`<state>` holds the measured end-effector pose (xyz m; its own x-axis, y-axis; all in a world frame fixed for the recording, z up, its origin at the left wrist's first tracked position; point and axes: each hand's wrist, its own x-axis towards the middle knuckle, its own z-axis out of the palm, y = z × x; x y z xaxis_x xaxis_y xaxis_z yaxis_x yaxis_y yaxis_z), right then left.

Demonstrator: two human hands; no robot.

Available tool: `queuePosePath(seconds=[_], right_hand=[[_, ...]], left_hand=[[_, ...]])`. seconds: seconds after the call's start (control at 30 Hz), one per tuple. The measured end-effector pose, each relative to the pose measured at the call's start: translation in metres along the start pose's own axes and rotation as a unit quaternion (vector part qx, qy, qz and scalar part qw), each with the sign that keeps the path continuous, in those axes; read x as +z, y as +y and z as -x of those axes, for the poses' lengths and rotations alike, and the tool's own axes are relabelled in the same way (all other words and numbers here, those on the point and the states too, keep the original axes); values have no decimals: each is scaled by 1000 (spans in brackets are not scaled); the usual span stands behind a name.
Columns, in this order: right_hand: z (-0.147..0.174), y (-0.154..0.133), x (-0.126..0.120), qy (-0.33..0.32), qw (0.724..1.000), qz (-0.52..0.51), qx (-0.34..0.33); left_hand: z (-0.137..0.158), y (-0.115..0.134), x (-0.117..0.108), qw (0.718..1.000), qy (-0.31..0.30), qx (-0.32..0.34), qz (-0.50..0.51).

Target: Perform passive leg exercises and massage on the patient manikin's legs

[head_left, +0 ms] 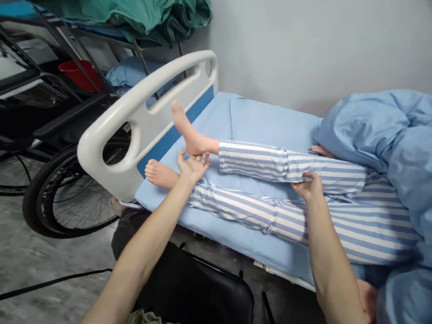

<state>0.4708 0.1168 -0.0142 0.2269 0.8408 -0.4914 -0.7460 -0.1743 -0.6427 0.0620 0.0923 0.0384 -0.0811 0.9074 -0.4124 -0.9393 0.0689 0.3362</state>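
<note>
A figure in blue-and-white striped pyjama trousers lies on the bed; I cannot tell whether it is a person or a manikin. My left hand (193, 167) is palm up, cupping the heel of the far foot (191, 134), whose toes point up. Under the knee of that far leg (254, 160), my right hand (308, 186) grips from the near side, thumb on the striped cloth. The far leg looks slightly raised from the sheet. The near leg (235, 204) rests on the bed, its bare foot (161, 173) by the footboard.
A white footboard (147, 85) stands at the left end of the light blue sheet (272, 119). A blue quilt (422, 134) covers the upper body. Beyond the footboard are a wheelchair wheel (69, 194) and a red basin (80, 73). A black chair (203, 302) stands below.
</note>
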Motion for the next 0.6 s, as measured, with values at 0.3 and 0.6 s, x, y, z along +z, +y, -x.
queuePosePath(seconds=[0.3,0.6], right_hand=[[6,7,4,81,990,101,56],[0,11,-3,94,977,184,48]], left_hand=[[-31,-9,-43,994,105,-23,5],[-14,0,-49,1000,-3,-3,-15]])
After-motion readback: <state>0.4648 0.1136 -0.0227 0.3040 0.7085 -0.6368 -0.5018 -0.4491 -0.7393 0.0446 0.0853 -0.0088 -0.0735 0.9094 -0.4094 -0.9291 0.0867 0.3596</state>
